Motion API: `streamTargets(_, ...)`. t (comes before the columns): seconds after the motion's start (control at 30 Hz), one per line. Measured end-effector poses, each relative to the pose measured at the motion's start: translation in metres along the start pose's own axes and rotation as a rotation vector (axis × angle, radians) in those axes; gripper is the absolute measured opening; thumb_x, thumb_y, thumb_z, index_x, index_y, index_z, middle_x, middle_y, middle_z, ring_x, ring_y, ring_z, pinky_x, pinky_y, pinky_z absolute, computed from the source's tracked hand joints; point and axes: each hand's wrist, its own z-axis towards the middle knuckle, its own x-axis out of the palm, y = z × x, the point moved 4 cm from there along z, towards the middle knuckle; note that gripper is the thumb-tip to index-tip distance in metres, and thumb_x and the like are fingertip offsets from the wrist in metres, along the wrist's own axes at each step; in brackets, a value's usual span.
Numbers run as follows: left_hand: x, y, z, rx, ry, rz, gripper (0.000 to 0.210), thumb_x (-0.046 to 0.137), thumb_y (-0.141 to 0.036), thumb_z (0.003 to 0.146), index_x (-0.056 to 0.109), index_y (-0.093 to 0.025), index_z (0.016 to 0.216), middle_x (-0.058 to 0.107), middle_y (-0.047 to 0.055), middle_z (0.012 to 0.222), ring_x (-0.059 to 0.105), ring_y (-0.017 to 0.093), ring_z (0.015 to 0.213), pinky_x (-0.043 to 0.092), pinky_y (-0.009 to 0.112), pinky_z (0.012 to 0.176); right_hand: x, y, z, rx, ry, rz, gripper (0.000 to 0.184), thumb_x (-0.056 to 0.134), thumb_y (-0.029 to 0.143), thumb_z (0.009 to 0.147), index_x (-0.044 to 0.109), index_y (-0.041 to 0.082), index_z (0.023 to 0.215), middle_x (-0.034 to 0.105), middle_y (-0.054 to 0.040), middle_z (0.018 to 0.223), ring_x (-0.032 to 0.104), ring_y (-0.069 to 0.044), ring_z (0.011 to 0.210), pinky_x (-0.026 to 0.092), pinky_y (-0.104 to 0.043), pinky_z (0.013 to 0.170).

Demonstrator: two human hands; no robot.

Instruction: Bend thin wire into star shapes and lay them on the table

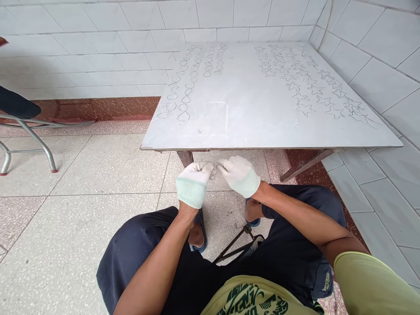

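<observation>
Both my hands wear white gloves with pale green cuffs and meet just in front of the table's near edge. Between them is a thin wire (213,152), bent into a shape whose upper part shows above the fingers. My left hand (198,171) is closed, pinching the wire at its lower part. Close beside it on the right, my right hand (236,168) is closed on the same wire with thumb and finger. The wire's lower part is hidden by the gloves, and its full outline is too fine to make out.
On the white table (249,127) lie rows of figure-eight wire shapes (187,94) at left and many star-shaped wires (305,105) at right. Tiled walls stand behind and to the right. A metal-legged stool (39,140) and part of another person (18,103) are at far left.
</observation>
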Motion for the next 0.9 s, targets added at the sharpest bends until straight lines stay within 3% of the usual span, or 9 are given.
streamTargets(0.27,0.001,0.001,-0.001,-0.016,-0.003,-0.033,0.024,0.071,-0.043,0.079,0.068,-0.02,0.076,0.076,0.005,0.076,0.069,0.019,0.067,0.054,0.032,0.068,0.003,-0.001,-0.005,-0.023,0.059,0.061,0.04,0.041,0.033,0.113,0.076,0.021,0.127,0.066,-0.0089,0.081,0.054,-0.025,0.079,0.039,-0.038,0.076)
streamTargets(0.53,0.003,-0.001,-0.007,0.022,-0.036,-0.152,0.022,0.073,-0.04,0.079,0.07,-0.019,0.073,0.075,0.004,0.072,0.064,0.016,0.063,0.052,0.03,0.068,0.0,0.015,-0.008,-0.022,0.028,0.112,0.039,0.039,0.027,0.114,0.077,0.02,0.121,0.062,-0.0063,0.078,0.053,-0.022,0.075,0.038,-0.036,0.071)
streamTargets(0.73,0.013,0.005,-0.014,0.018,-0.044,-0.205,0.023,0.075,-0.039,0.08,0.07,-0.019,0.071,0.074,0.005,0.069,0.065,0.016,0.062,0.052,0.03,0.068,-0.004,0.011,-0.01,-0.034,-0.049,0.23,0.036,0.045,0.021,0.111,0.079,0.02,0.121,0.065,-0.0065,0.082,0.057,-0.022,0.08,0.042,-0.034,0.075)
streamTargets(0.9,0.015,0.009,-0.011,0.015,-0.043,-0.204,0.024,0.075,-0.041,0.082,0.069,-0.019,0.072,0.073,0.005,0.068,0.065,0.017,0.063,0.052,0.031,0.069,-0.004,0.005,-0.003,0.099,-0.016,0.407,0.03,0.054,0.021,0.107,0.083,0.025,0.113,0.074,-0.0034,0.088,0.064,-0.019,0.084,0.046,-0.029,0.078)
